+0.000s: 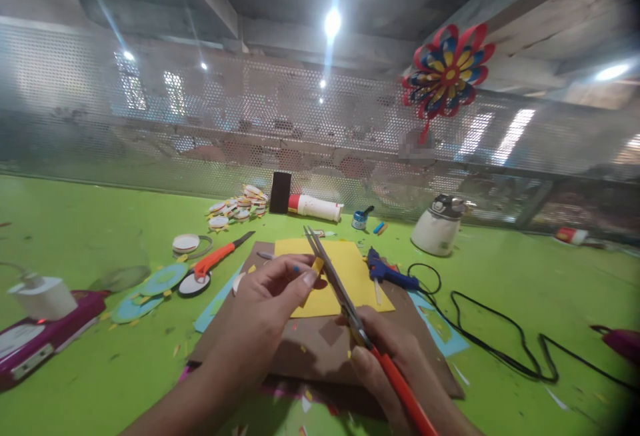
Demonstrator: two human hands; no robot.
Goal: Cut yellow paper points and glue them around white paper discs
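Between its thumb and fingers, my left hand (pixel 275 299) pinches a small yellow paper piece (pixel 317 265). My right hand (pixel 387 349) grips a pair of scissors (pixel 345 296) with red handles; their blades point up and away, close beside the paper piece. A bright yellow sheet (pixel 345 249) lies beneath both hands on brown cardboard (pixel 325 356). Small yellow scraps are scattered over the cardboard. To the right, a blue glue gun (pixel 387 269) rests at the yellow sheet's edge. Its black cord trails right across the green table.
An orange cutter knife (pixel 217 259) lies left, near blue paper rings (pixel 163 279) and a purple power strip (pixel 55 329). Behind stand a dark phone-like slab (pixel 281 193), a small blue jar (pixel 359 219) and a white kettle-shaped container (pixel 437 226). A perforated metal screen (pixel 210 109) borders the table.
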